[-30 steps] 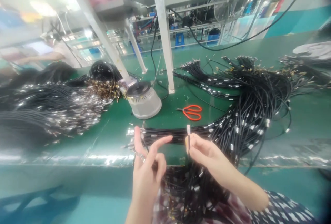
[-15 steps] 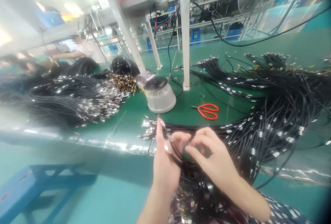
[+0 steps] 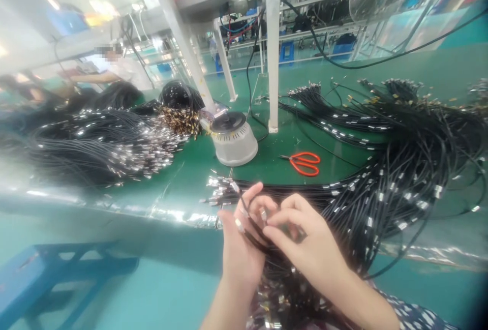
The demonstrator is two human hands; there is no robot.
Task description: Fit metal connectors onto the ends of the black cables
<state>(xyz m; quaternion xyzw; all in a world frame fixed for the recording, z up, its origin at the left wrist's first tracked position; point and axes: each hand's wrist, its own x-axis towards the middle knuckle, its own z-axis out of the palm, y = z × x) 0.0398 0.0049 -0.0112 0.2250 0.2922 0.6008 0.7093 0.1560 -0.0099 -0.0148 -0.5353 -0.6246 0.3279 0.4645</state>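
Note:
A black cable [image 3: 254,238] with silvery metal pieces on it crosses my left hand [image 3: 243,256], whose thumb stands apart while its fingers curl loosely about the cable. My right hand [image 3: 314,241] is close beside it, thumb and forefinger pinched together on a part of the cable with a small silvery piece. Just beyond both hands, a bundle of similar black cables [image 3: 331,189] lies along the table, its metal ends [image 3: 221,187] pointing left. More cables [image 3: 290,289] are heaped on my lap below, partly hidden by my forearms.
Orange-handled scissors [image 3: 293,159] lie beyond my hands, right of a white round device [image 3: 236,149] with a black top. Piles of cables [image 3: 87,137] cover the left side. White posts [image 3: 273,65] rise from the green table. A blue stool [image 3: 34,274] stands lower left; a person [image 3: 131,73] sits farther back.
My left thumb has swung away from the cable end, and the left fingers now show behind it. My right hand has shifted slightly left, its fingertips nearer the left fingers.

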